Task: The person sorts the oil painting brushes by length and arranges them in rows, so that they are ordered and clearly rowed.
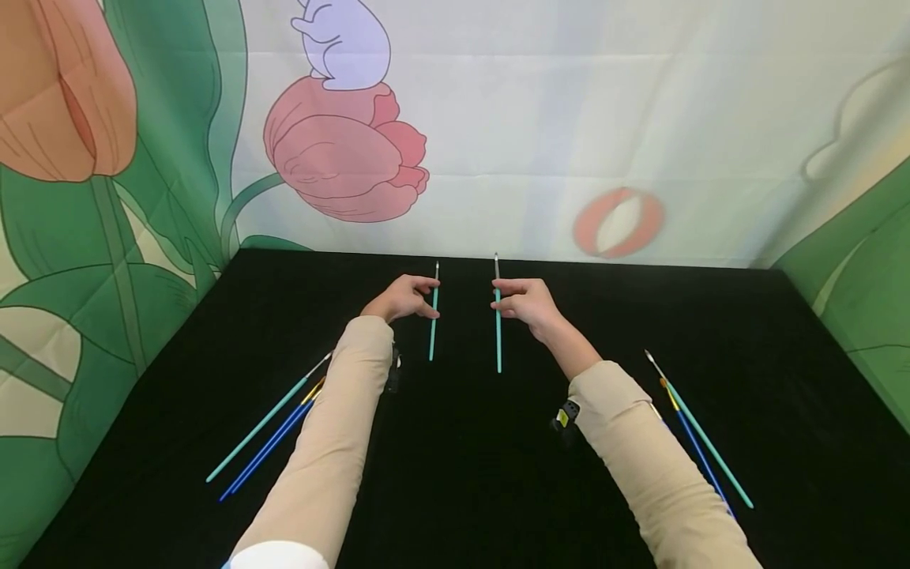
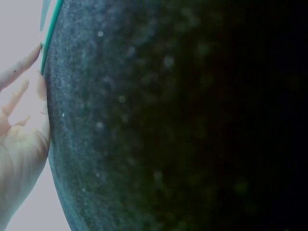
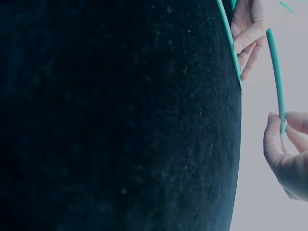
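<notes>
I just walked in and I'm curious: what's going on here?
A person's left hand holds one teal brush and their right hand holds another teal brush, with a gap between, tips pointing away. More brushes lie on the black tabletop, in a left bunch and a right bunch.

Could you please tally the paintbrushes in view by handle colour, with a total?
Teal brushes: 4 (one in the left hand, one in the right hand, two on the black surface)
Blue brushes: 3
What looks like another brush, mostly hidden by the right sleeve, handle colour unclear: 1
Total: 8 that can be seen
</notes>
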Motion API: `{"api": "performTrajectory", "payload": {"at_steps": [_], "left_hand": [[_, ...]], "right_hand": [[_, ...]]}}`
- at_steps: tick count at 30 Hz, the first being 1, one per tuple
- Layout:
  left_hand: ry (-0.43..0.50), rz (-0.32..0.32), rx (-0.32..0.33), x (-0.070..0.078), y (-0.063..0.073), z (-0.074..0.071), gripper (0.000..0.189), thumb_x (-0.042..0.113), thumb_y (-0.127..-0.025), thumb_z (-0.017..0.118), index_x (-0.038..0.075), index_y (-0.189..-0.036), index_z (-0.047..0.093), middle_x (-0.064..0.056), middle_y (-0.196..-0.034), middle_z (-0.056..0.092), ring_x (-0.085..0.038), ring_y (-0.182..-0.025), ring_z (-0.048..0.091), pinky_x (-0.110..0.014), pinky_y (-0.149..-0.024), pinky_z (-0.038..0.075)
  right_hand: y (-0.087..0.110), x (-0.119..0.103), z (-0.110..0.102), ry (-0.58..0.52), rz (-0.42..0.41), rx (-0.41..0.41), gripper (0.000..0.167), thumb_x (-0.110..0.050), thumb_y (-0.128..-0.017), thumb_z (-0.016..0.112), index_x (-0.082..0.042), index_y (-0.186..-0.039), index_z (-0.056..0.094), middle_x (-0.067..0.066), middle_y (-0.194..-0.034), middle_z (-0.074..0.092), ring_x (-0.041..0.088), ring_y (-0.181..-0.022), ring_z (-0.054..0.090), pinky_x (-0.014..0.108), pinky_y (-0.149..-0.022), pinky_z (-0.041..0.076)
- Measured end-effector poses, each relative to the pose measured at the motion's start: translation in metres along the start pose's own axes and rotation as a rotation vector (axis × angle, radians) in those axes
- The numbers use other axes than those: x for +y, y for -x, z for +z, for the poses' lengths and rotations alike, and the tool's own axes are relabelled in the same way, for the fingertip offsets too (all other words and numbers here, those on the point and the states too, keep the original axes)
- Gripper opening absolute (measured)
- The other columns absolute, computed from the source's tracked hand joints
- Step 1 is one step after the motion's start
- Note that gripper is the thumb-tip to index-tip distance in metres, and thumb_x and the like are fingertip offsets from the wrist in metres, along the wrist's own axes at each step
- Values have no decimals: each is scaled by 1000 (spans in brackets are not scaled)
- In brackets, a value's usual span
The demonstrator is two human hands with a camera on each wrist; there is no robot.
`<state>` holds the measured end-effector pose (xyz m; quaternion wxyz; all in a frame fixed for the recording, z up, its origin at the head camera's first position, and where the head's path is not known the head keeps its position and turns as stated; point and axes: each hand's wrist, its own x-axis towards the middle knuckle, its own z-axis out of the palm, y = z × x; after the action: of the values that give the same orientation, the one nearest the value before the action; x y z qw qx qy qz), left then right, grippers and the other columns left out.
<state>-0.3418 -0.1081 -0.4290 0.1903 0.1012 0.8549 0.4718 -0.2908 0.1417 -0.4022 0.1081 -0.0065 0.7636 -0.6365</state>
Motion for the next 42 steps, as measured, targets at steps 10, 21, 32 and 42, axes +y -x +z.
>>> {"api": "performTrajectory", "payload": {"at_steps": [10,21,32,42], "left_hand": [[-15,-8,4,1,2,0,66,-3,-95,74,-1,-156,49,-27,-151,45,-35,-114,57,-48,-110,46],[-21,-2,6,2,2,-1,66,-4,-95,73,-1,-156,49,-27,-152,45,-36,-115,58,-48,-109,47],[-37,-15,3,0,1,-1,66,-2,-95,74,0,-157,49,-26,-153,44,-38,-122,56,-49,-109,47],[-45,-24,6,2,1,0,67,0,-96,75,1,-157,49,-26,-154,44,-39,-126,54,-50,-111,45]], "right_hand": [[-12,-1,8,11,12,-3,50,13,-100,59,11,-150,51,30,-143,52,12,-95,66,30,-95,57],[-21,-1,16,31,26,-13,51,13,-99,61,9,-150,53,21,-130,53,18,-99,63,30,-93,58],[-32,-2,27,86,33,-22,49,11,-101,60,7,-150,54,28,-139,52,34,-117,64,41,-104,54],[-41,-3,32,106,16,-27,48,12,-99,60,8,-147,57,29,-142,53,36,-119,66,38,-99,56]]}}
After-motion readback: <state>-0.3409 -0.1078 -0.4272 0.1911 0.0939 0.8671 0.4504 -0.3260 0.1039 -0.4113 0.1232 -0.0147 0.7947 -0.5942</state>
